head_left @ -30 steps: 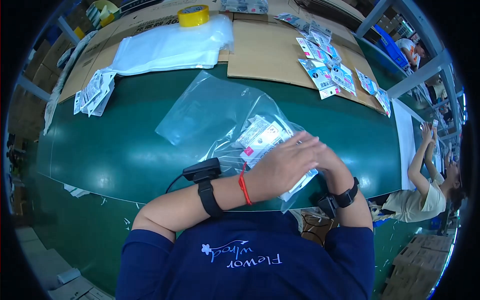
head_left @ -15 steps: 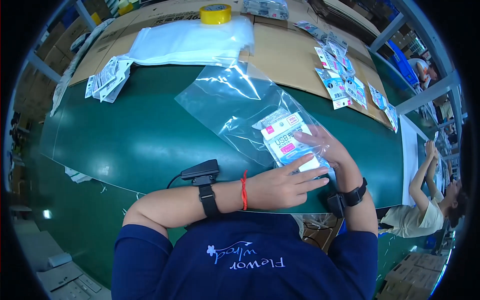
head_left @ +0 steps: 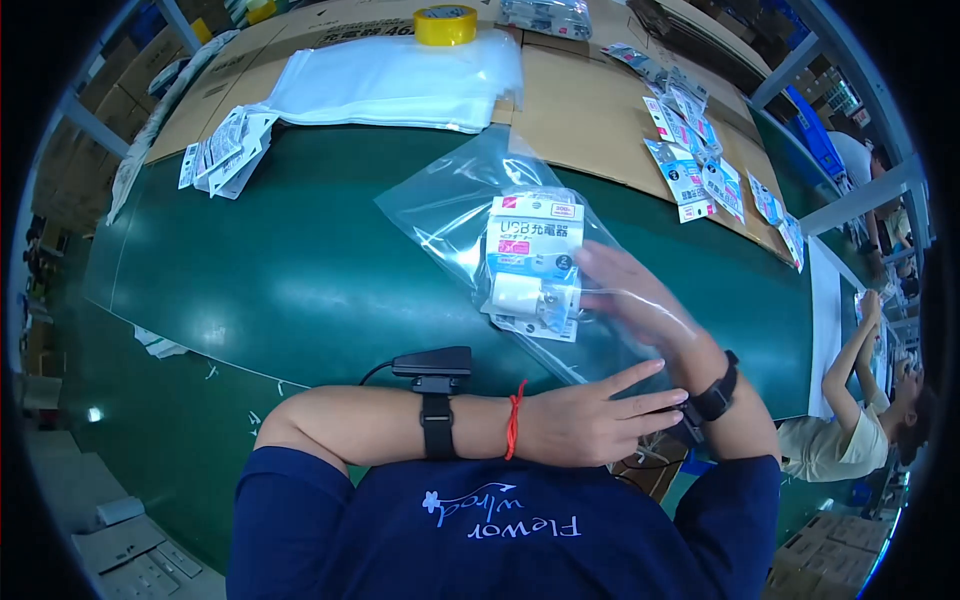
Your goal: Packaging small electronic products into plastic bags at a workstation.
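Observation:
A clear plastic bag [head_left: 436, 205] lies slantwise on the green table, its open end toward me. Inside it rest flat packs of a USB charger [head_left: 535, 262], the top one a white, pink and blue card with a white plug showing. My right hand [head_left: 640, 300], blurred, is at the bag's mouth with fingers stretched and apart beside the packs' right edge; whether it is under the film I cannot tell. Near the table's front edge my left hand [head_left: 590, 422] has its fingers spread over the bag's near end, gripping nothing visible.
A stack of clear bags [head_left: 390, 85] and a yellow tape roll [head_left: 445, 25] lie on cardboard at the back. More charger packs [head_left: 690, 165] are strewn at the right. White printed cards [head_left: 230, 150] sit at the left. Another person [head_left: 845, 420] works beyond the right edge.
The charger packs have shifted left and turned straighter inside the bag. My right hand has let go of them and drawn off their top. My left hand has moved slightly right and nearer me.

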`<state>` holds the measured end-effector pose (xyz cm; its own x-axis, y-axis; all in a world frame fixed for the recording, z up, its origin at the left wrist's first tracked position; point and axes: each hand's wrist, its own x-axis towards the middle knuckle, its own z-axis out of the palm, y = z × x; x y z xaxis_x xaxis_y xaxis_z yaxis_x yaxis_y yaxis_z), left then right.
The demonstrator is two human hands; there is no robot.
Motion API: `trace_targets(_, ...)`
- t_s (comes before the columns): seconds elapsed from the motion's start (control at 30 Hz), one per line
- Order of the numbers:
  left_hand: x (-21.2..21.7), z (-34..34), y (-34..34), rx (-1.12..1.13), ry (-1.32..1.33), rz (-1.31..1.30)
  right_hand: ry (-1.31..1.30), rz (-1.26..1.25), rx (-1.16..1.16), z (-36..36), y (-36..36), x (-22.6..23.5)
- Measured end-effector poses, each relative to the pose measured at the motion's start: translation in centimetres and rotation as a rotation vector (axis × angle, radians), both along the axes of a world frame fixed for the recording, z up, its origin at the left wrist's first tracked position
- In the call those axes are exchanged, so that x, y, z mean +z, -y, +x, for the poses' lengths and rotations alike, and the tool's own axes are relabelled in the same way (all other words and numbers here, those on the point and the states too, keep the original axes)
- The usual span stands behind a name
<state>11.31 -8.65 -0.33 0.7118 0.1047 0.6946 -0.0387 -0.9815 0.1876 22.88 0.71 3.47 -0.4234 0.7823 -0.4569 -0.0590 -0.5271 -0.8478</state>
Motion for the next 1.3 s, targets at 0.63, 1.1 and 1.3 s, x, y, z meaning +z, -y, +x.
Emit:
trace_targets(0.63, 0.3, 0.4, 1.8, -0.24, -0.075, 0.145, -0.233, 0.202, -0.124, -8.8, -2.9, -4.3)
trace_targets(1.1, -1.5, -9.5, -10.1, 0.898, -0.411, 0.026, 0.243, 0.295, 0.287, 2.8, 1.1, -1.6)
trace_targets(1.3, -2.1, -9.9, -10.7, 0.978, -0.464, 0.016, 0.411, 0.252, 0.546, 11.4, 0.3, 2.2)
